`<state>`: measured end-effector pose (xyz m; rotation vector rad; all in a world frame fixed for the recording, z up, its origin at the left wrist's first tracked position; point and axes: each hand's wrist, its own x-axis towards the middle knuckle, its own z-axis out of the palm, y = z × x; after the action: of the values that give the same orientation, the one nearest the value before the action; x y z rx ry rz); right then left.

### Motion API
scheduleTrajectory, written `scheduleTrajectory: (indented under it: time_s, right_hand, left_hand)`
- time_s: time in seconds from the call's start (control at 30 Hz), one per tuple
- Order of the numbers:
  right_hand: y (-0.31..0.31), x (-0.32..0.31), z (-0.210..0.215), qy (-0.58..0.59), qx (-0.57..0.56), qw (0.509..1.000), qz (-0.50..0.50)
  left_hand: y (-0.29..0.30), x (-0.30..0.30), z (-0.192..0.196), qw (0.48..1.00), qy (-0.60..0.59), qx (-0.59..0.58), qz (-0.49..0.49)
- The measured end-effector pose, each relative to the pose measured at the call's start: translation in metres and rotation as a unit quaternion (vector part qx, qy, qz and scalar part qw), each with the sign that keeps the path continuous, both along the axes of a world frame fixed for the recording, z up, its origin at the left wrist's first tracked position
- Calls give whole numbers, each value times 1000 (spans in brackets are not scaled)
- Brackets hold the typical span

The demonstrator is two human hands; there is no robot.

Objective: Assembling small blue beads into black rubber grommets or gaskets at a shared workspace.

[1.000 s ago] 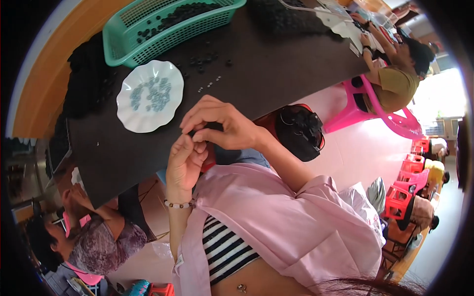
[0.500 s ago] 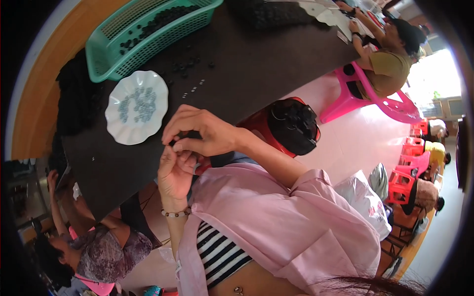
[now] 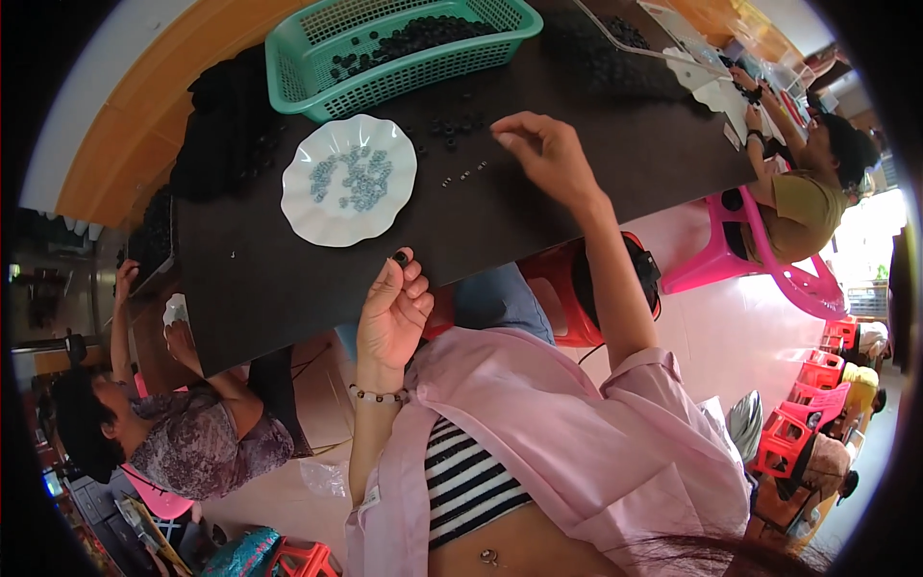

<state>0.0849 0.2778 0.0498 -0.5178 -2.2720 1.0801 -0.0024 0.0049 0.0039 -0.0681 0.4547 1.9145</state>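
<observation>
A small black ring-shaped piece (image 3: 402, 258) is pinched between the thumb and forefinger of my left hand (image 3: 392, 313), just past the table's near edge. The other left fingers curl loosely. My right hand (image 3: 553, 163) hovers over the table to the right, its thumb and forefinger tips drawn close together; whether anything tiny is between them does not show. Left of those tips lie several loose black pieces (image 3: 450, 133). Below them sits a short row of tiny shiny pieces (image 3: 464, 176). A white wavy-rimmed plate (image 3: 306, 219) holds many small clear bluish pieces (image 3: 365, 183).
A green plastic basket (image 3: 385, 94) with many black pieces stands at the back of the dark table (image 3: 288, 298). Black cloth (image 3: 226, 125) lies at the left. One co-worker (image 3: 197, 433) sits at the left, another (image 3: 817, 183) on a pink chair (image 3: 716, 240) at the right.
My hands were together over the table edge. Now they are apart: the right has gone out to the right and away from me, while the left holds the black piece. The view has shifted.
</observation>
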Motion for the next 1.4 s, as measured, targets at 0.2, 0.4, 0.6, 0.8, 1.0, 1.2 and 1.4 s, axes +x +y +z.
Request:
scheduleTrajectory:
  time_s: [0.2, 0.4, 0.6, 0.8, 1.0, 1.2, 1.4]
  right_hand:
    - [29, -13, -6, -59, 82, 995, -13]
    - [22, -26, -11, -39, 146, 988, 17]
    - [27, -33, -16, -45, 202, 978, 10]
    - [19, -42, -11, -42, 198, 979, 37]
    - [0, -57, -10, -34, 191, 977, 90]
    - [-39, -77, -20, -33, 191, 976, 96]
    - [-60, -81, -23, -53, 185, 975, 115]
  left_hand:
    - [1, -5, -3, 1000, -24, 12, -9]
    - [1, -4, -2, 1000, -2, -4, -2]
    - [2, -6, -7, 1000, 14, 3, -8]
    - [1, -8, -12, 1000, 8, 13, -7]
    - [2, -10, -9, 1000, -19, -14, 8]
    - [1, -6, -9, 999, 4, -23, 22]
    - [3, -5, -10, 1000, -3, -24, 13]
